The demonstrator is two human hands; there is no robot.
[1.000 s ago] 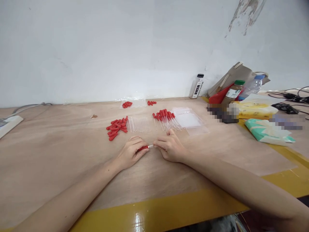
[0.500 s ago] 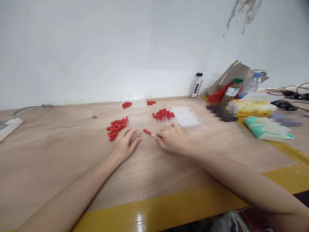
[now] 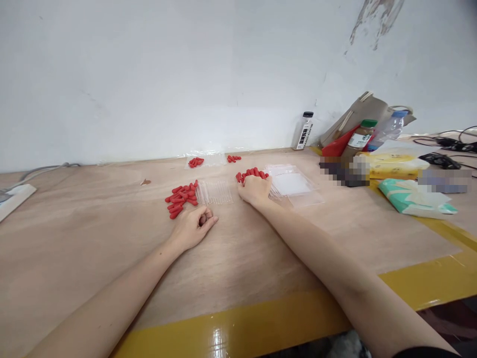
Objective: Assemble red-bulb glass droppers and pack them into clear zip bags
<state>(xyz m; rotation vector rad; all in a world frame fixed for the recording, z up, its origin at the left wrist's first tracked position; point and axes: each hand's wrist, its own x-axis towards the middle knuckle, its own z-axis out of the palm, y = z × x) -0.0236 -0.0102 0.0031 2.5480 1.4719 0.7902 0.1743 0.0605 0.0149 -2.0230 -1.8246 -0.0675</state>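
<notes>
My left hand (image 3: 193, 226) rests on the table with its fingers curled in and the thumb along them; nothing shows in it. Just behind it lies a pile of loose red rubber bulbs (image 3: 181, 197). Beside the pile, a row of clear glass dropper tubes (image 3: 215, 192) lies side by side. My right hand (image 3: 255, 189) reaches over a group of red-bulbed droppers (image 3: 254, 172), fingers bent down among them. It covers most of their tubes, and whatever its fingertips grip is hidden.
Clear plastic bags (image 3: 294, 184) lie right of the droppers. Farther back are two small heaps of red bulbs (image 3: 196, 162) and more tubes (image 3: 213, 159). At right stand a black-capped bottle (image 3: 303, 132), a green-capped bottle (image 3: 359, 140) and tissue packs (image 3: 413, 196). A power strip (image 3: 17, 200) sits left.
My right hand has moved away from my left, back to the dropper group; the dropper it held is no longer distinguishable. My left hand has drawn back slightly from the tubes and curled its fingers.
</notes>
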